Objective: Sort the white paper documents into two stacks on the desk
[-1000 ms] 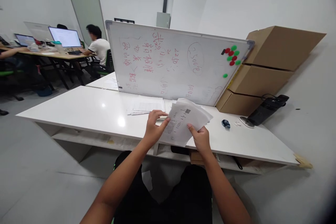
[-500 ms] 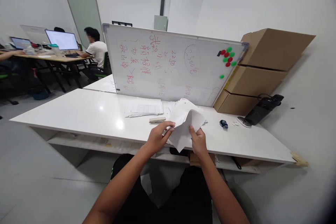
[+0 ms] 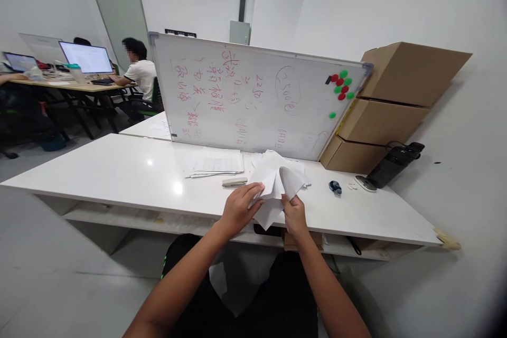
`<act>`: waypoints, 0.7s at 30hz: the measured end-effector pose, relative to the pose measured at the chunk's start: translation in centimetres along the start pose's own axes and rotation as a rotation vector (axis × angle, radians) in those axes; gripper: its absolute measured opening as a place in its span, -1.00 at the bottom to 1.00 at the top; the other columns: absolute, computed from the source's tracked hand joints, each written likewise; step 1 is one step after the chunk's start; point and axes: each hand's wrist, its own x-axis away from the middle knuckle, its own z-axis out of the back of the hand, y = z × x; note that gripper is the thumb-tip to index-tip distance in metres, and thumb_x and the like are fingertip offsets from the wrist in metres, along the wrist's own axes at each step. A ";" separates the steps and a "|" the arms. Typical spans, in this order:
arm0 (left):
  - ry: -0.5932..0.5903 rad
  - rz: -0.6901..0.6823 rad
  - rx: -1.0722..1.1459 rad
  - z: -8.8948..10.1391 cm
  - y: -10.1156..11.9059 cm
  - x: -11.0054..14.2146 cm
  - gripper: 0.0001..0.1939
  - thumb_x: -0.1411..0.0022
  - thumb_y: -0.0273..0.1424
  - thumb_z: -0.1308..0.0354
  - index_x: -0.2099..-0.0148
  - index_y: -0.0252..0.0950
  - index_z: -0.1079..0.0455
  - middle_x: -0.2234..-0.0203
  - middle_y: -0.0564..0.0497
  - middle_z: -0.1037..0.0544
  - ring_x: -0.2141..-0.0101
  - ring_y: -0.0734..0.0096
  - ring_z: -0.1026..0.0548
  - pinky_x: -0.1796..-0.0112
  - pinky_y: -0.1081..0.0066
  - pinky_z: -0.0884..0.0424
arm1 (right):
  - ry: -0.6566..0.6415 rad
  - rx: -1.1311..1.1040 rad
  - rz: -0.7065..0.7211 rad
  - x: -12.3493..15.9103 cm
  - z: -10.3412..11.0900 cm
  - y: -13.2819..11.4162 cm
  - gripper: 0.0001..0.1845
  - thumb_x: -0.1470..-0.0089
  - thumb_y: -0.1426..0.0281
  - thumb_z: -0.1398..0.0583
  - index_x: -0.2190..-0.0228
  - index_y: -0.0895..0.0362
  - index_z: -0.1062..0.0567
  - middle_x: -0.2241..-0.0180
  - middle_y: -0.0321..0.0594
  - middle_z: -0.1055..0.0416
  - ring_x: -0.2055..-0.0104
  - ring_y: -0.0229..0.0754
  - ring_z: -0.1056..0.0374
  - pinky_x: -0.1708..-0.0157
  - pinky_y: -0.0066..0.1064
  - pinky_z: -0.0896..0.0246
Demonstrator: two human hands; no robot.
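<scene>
Head view: bent paper sheets [image 3: 273, 182] sit in the air over the front edge of the white desk [image 3: 127, 166], one corner pointing to the near side; can't tell their long way. Left hand [image 3: 240, 207] pinches their left side, right hand [image 3: 295, 216] their right; stapler [image 3: 234, 182] close by, desk stretching wide left

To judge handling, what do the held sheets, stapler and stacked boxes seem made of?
Held sheets: matte white paper, thin enough to curl. Stapler: pale beige, perhaps plastic-cased; too small to be sure. Stacked boxes: dull brown, likely cardboard, with flat panels.
</scene>
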 end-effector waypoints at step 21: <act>-0.007 0.725 0.519 0.7 -1.6 -0.5 -0.71 -0.22 -0.20 -0.09 0.09 -0.24 -0.39 0.18 -0.08 -0.54 0.19 0.16 -0.49 0.26 0.30 -0.41 | -0.002 -0.494 -0.238 -0.1 -1.8 -2.0 -0.59 0.02 0.15 -0.27 0.21 0.18 -0.50 0.29 -0.12 -0.56 0.13 0.02 -0.46 0.08 -0.15 -0.36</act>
